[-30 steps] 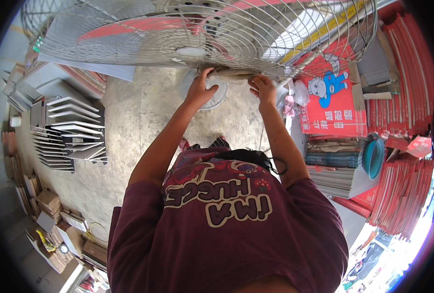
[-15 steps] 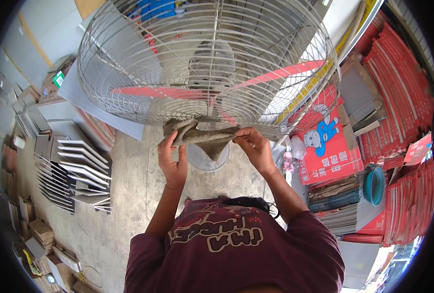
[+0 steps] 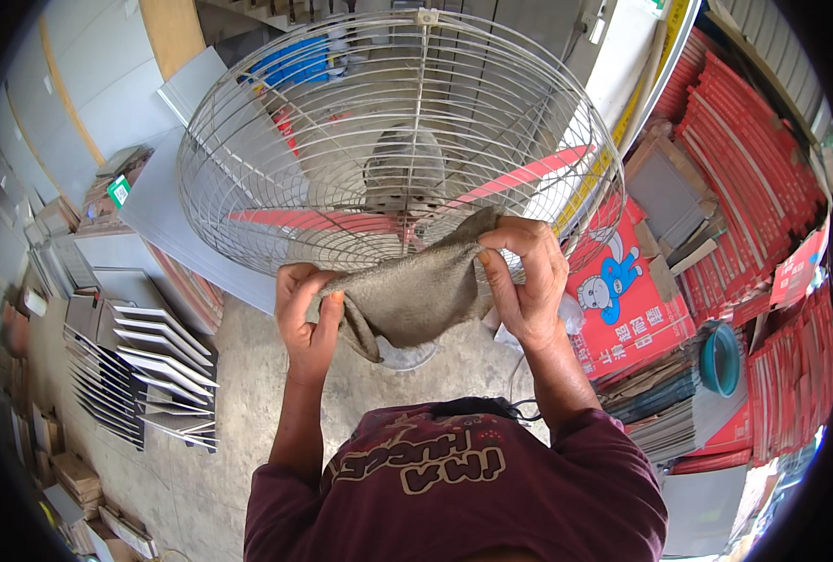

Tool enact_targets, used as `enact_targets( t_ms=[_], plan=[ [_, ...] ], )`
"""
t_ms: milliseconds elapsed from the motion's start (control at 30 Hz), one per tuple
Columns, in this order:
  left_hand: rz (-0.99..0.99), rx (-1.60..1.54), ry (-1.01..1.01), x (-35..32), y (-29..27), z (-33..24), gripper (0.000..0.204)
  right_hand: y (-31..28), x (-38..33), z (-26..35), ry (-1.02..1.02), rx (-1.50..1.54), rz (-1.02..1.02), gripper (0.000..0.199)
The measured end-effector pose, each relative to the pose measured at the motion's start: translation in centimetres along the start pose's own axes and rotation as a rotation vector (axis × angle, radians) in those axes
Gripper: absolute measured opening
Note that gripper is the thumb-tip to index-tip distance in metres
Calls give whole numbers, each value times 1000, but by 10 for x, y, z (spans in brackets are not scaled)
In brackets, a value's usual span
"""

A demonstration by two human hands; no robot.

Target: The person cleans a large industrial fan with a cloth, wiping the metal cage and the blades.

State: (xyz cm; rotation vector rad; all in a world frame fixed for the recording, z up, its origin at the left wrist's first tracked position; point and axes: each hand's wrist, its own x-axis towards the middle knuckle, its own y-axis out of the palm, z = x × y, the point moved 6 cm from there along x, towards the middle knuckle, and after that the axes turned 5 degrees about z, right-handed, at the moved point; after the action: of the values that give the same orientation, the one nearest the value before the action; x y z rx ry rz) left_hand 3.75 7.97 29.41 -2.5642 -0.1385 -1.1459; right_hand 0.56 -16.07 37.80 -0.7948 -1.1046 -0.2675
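Observation:
A grey-brown cloth (image 3: 418, 292) is stretched between my two hands in front of a large caged fan (image 3: 407, 122). My left hand (image 3: 306, 309) pinches its left end, where a folded flap hangs down. The upper right corner is gripped between the thumb and fingers of my right hand (image 3: 531, 276), which is a little higher. Behind the cloth, the fan's wire guard looks dusty, and red blades (image 3: 527, 174) show through it. The cloth covers the lower middle of the guard; whether it touches the wires I cannot tell.
A round pale base (image 3: 407, 357) shows on the concrete floor below the cloth. White panels stand in a black rack (image 3: 163, 365) at the left. Stacked red cartons (image 3: 749, 178) and a teal basin (image 3: 720, 359) are on the right. A blue crate (image 3: 293, 62) lies beyond the fan.
The cloth, bunched and folded before, is now spread wider between my hands. My right hand has risen and moved right, my left slightly left. The fan appears lower in view.

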Motion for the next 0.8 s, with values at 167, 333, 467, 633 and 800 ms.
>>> enact_targets(
  t_ms=[167,333,467,633,800],
  plan=[
    [416,-718,-482,-31,35,36,23,8,-2,0,51,129,8,24],
    [719,-971,-655,-57,69,32,44,22,-13,-8,209,382,28,20],
    [658,-1210,-1098,-86,93,44,53,30,-19,-6,269,490,20,16],
    [655,-1099,-1189,-90,102,47,44,33,-28,-16,336,605,40,14],
    [718,-1126,-950,-77,97,32,37,25,-32,-18,362,649,30,16]
  ],
)
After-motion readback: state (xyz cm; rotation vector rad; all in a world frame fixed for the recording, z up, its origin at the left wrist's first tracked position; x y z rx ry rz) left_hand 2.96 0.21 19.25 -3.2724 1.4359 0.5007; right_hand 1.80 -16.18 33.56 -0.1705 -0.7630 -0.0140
